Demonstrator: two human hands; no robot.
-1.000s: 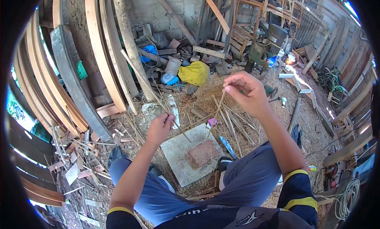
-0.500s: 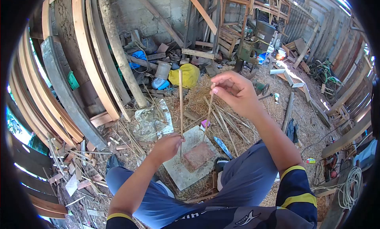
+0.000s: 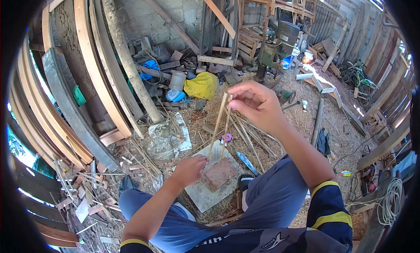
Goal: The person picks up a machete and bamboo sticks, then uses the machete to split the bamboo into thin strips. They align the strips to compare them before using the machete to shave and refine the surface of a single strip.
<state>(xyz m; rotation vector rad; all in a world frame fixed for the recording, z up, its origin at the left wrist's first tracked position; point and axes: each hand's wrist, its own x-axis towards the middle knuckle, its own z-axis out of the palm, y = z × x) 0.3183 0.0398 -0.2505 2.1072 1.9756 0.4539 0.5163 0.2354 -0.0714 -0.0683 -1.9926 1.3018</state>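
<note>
My left hand (image 3: 190,170) is closed round the lower part of a thin wooden stick (image 3: 218,122), which leans to the right. The fingertips of my right hand (image 3: 253,102) pinch the top of a second thin stick (image 3: 225,130). The tops of both sticks are close together at my right fingertips; whether they touch I cannot tell. The second stick's lower end is over a reddish-brown block (image 3: 220,173), which lies on a pale flat board (image 3: 203,198) between my legs.
A blue blade-like object (image 3: 247,163) and a purple item (image 3: 226,138) lie near the board. Several loose sticks (image 3: 256,141) are on the ground. Beyond sits a yellow bag (image 3: 201,85). Long curved planks (image 3: 103,69) lean at the left; coiled cable (image 3: 389,205) hangs at the right.
The stick in my left hand has tilted rightward, bringing its top beside the stick in my right hand. My left hand has shifted slightly right, and the view has shifted a little.
</note>
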